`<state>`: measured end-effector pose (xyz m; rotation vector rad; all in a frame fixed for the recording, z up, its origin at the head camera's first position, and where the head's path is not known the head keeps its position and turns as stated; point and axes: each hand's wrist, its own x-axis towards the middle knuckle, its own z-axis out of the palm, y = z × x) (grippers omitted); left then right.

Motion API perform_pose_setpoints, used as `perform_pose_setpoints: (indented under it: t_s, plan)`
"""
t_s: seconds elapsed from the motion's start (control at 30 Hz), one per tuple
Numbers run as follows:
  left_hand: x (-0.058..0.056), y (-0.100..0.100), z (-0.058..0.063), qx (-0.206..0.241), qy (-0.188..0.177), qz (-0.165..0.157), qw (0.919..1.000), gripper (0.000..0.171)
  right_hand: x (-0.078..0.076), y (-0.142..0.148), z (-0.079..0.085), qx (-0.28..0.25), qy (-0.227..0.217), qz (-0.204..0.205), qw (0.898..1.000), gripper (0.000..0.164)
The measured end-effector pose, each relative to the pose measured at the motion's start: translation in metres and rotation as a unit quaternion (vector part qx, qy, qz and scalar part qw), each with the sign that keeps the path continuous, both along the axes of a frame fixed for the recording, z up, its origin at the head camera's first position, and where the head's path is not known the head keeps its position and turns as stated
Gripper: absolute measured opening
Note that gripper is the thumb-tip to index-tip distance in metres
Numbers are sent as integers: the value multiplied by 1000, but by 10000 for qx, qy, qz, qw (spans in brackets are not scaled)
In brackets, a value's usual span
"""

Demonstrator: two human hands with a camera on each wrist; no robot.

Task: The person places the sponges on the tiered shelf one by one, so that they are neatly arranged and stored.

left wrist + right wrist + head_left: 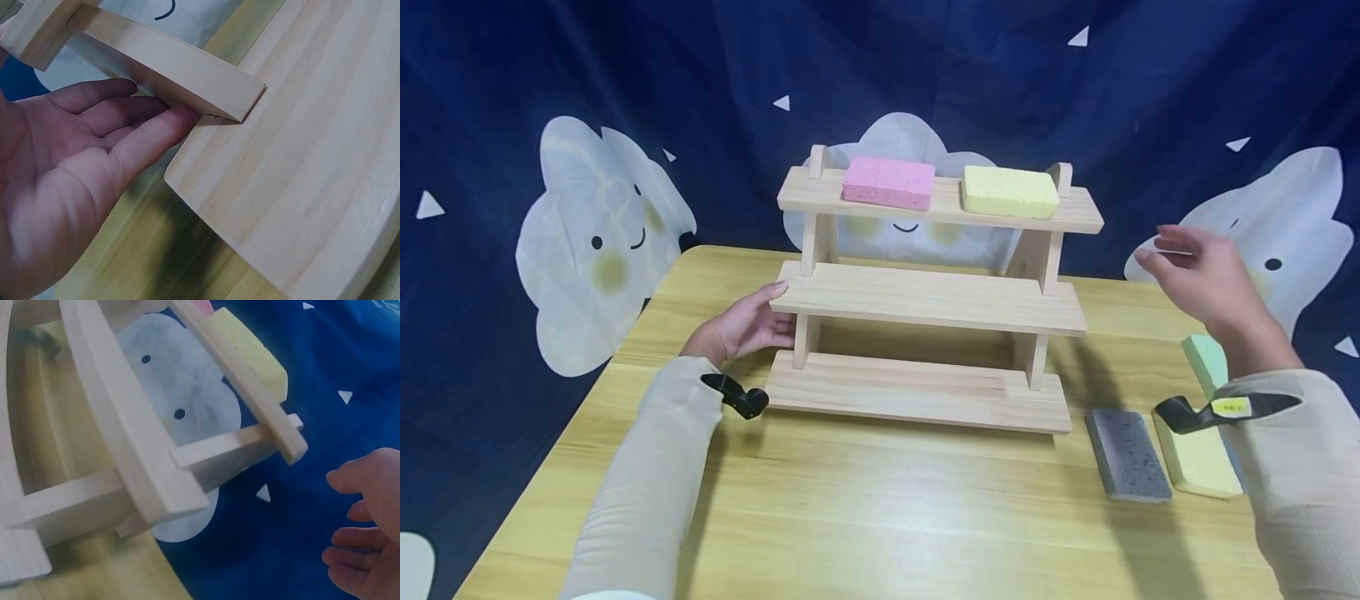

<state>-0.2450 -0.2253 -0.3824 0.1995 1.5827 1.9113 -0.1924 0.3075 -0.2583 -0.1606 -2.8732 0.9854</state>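
Note:
A three-tier wooden shelf rack (925,296) stands on the table in the head view. A pink sponge-like block (889,182) and a pale yellow one (1011,192) lie on its top tier. At the rack's left side is my left hand (748,325), its thumb by the end of the middle tier. The left wrist view shows that hand (75,162) with relaxed, loosely extended fingers touching the side of an upright (169,69). My right hand (1213,283) is raised in the air, right of the rack, fingers loosely bent and holding nothing.
On the table's right side lie a grey block (1127,455), another yellow block (1199,460) and a green block (1206,364). My right sleeve (1296,467) partly covers them and a blue edge. Behind the table (865,508) hangs a dark blue curtain (1000,67) with cloud faces.

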Motion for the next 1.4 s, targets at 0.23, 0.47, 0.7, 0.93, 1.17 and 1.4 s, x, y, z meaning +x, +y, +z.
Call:
perform_pose_setpoints:
  t_s: [0.23, 0.47, 0.7, 0.93, 1.17, 1.4]
  plan:
    - [0, 0, 0, 39, -44, 33, 10000, 56, 17, 13, -20, 46, -93, -161, 9998, 71]
    - [1, 0, -1, 71, -85, 137, 9998, 55, 34, 18, -38, 96, -296, -288, 9991, 74]
    - [1, 0, 0, 83, -141, 165, 9997, 56, 48, 22, -62, -11, -357, -642, 9973, 71]
    - [0, 0, -1, 45, -98, 109, 9999, 58, 66, 21, -87, -473, -750, -983, 9912, 75]
    - [1, 0, 0, 46, -77, 119, 9999, 56, 92, 16, -111, -712, -848, -1301, 9853, 73]
    - [0, -1, 0, 40, -42, 54, 10000, 55, 117, 9, -131, -258, -1076, -1419, 9837, 74]
